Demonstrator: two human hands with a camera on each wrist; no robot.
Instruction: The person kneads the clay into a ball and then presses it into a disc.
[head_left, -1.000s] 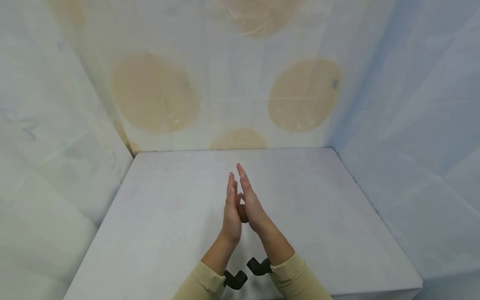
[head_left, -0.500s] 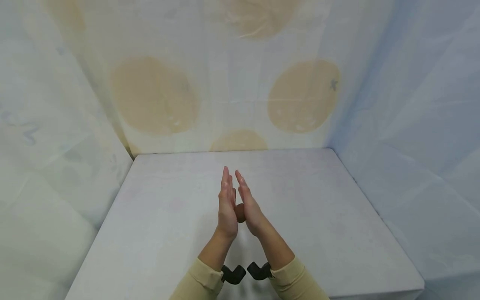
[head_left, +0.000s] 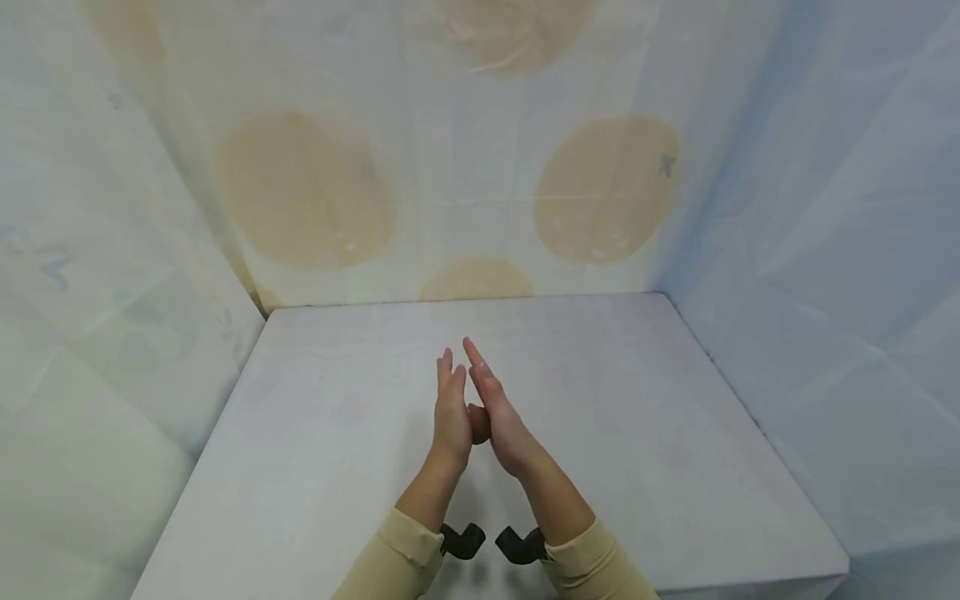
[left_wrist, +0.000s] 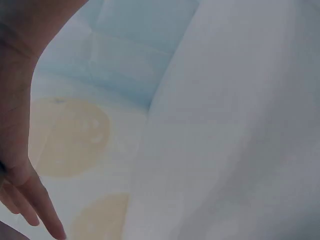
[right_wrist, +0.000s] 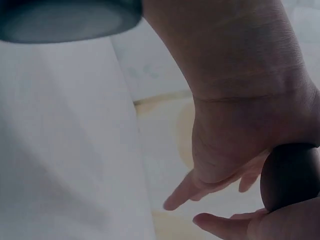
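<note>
1. While both forearms reach forward over a pale table point(head_left: 615, 467), the left hand point(head_left: 452, 412) and right hand point(head_left: 501, 415) stand on edge with palms facing each other, fingers pointing away from the person.
2. Between the two palms sits a small dark brown ball point(head_left: 479, 422), touching both hands near the base of the palms.
3. Both hands have fingers straight and held side by side; none curl round the ball. It is pressed between the flat palms.
4. From the right wrist view, the ball point(right_wrist: 290, 176) shows as a dark rounded shape against the heel of the left hand point(right_wrist: 235, 130), with the fingertips of both hands slightly apart beyond it.
5. From the left wrist view, only the edge of the left palm and a few straight fingers point(left_wrist: 42, 207) show; the ball is hidden there.
6. Cream sleeves point(head_left: 405, 558) cover both arms, and a black camera mount point(head_left: 462, 540) sits at each wrist.
7. Behind the table hangs a white cloth backdrop point(head_left: 450, 208) with large tan circles; pale blue cloth point(head_left: 825, 250) closes the right side.
</note>
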